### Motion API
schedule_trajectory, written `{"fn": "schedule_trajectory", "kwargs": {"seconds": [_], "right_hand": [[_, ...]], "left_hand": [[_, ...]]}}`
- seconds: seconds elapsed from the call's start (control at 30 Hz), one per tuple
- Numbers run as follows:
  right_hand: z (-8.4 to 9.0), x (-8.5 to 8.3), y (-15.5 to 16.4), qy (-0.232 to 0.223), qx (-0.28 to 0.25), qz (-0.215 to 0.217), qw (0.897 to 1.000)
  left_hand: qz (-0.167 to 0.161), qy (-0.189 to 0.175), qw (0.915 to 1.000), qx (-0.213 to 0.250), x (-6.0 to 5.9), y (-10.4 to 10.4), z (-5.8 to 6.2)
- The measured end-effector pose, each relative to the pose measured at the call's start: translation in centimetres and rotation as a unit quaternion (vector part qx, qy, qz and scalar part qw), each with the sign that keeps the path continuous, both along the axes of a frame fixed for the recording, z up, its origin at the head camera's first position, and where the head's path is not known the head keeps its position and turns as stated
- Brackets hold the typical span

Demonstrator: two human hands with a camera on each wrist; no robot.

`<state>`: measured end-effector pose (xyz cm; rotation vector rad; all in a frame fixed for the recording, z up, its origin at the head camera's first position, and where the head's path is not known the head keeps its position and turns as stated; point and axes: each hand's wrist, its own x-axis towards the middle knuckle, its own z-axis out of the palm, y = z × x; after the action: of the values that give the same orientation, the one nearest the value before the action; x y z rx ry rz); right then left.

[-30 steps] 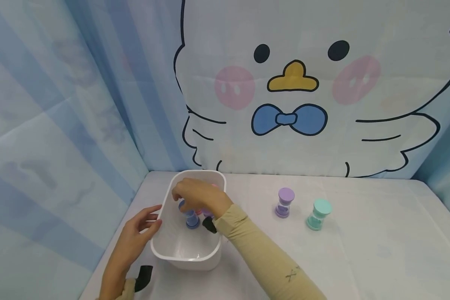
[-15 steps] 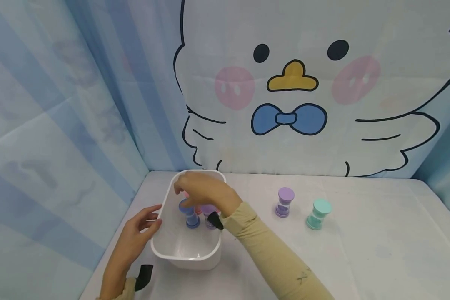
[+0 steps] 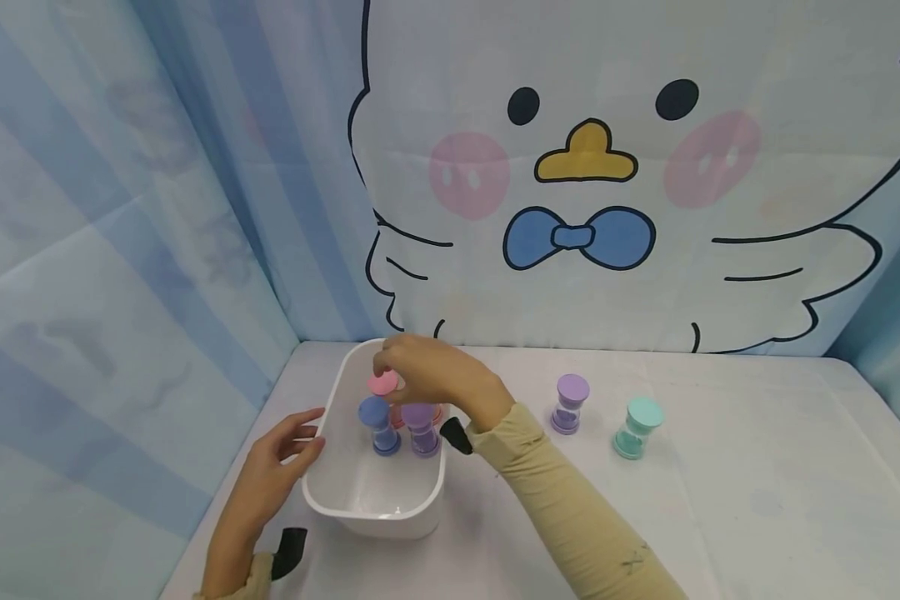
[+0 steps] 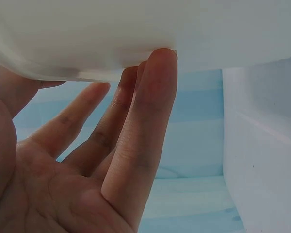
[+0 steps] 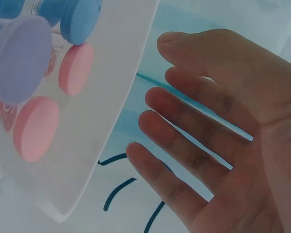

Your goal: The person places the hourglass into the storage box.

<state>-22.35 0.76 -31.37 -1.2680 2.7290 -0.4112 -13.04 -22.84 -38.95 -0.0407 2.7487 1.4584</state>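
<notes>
Three sand timers (image 3: 401, 417) sat in the white tub (image 3: 375, 508); the purple timer (image 3: 570, 404) and the mint timer (image 3: 635, 427) were left outside. Right hand (image 3: 427, 375) hovered empty, fingers loose; left hand (image 3: 273, 475) lay flat on the tub's side.

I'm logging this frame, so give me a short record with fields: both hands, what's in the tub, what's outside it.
left hand: open, straight fingers touching the white tub's left outer wall
right hand: open, empty, above the tub's far end
in the tub: blue sand timer, purple sand timer, pink sand timer, all upright
on the table: lilac sand timer, mint sand timer, upright, right of the tub
</notes>
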Motion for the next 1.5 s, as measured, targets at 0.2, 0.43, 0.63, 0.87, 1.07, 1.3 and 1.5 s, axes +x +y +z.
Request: {"fn": "schedule_trajectory", "kwargs": {"seconds": [0.2,0.43,0.63,0.87,1.07,1.3,1.5], "right_hand": [[-0.1,-0.1,1.1,0.003,-0.012,0.001,1.0],[-0.2,0.1,2.5,-0.007,-0.02,-0.021,1.0],[-0.2,0.4,3.4,-0.002,-0.023,-0.04,0.999],[-0.6,0.6,4.8,-0.006,-0.043,-0.055,0.998],[-1.0,0.8,6.0,0.027,-0.051,-0.059,0.997],[-1.2,1.1,7.7,0.032,-0.049,-0.084,0.995],[-1.8,1.1,8.8,0.042,-0.062,-0.087,0.993]], "left_hand": [[0.002,-0.003,1.0,-0.005,-0.1,0.0,0.0],[0.004,-0.009,0.9999,-0.003,0.0,0.0,-0.1],[0.005,-0.011,0.9999,0.0,-0.1,0.0,-0.1],[0.005,-0.008,1.0,0.003,-0.1,-0.1,-0.2],[0.004,-0.004,1.0,0.004,0.0,-0.1,-0.1],[0.004,-0.003,0.9999,0.009,-0.1,0.0,-0.2],[0.003,0.0,1.0,0.004,-0.1,-0.1,-0.2]]}}
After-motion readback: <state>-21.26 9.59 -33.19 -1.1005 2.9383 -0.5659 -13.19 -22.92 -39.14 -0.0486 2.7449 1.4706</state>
